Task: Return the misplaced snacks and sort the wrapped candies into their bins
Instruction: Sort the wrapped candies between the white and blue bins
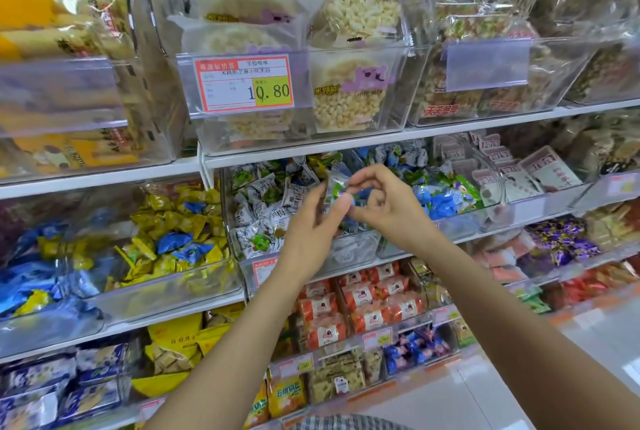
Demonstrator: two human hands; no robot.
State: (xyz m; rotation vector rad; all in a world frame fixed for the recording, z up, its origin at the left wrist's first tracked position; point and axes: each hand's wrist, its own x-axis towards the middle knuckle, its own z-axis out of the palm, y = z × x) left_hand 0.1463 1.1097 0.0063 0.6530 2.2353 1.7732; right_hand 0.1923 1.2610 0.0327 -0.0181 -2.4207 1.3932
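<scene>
Both my hands meet in front of a clear bin [360, 248] of white-and-green wrapped candies on the middle shelf. My left hand [317, 227] reaches up from below, its thumb and fingers pinching a small wrapped candy [337, 187] with a green and white wrapper. My right hand [384, 199] comes in from the right with curled fingers and pinches the same candy from the other side. To the right, a neighbouring bin [446, 196] holds blue and green wrapped candies. A bin on the left [173, 277] holds yellow candies with a few blue ones mixed in.
Above are clear bins of puffed rice cakes [353, 10] with a price tag [244, 83] reading 10.80. Lower shelves hold orange packets [367, 308], yellow bags [176, 339] and blue packs. Purple candies [561, 242] lie to the right. White floor [588, 343] shows at lower right.
</scene>
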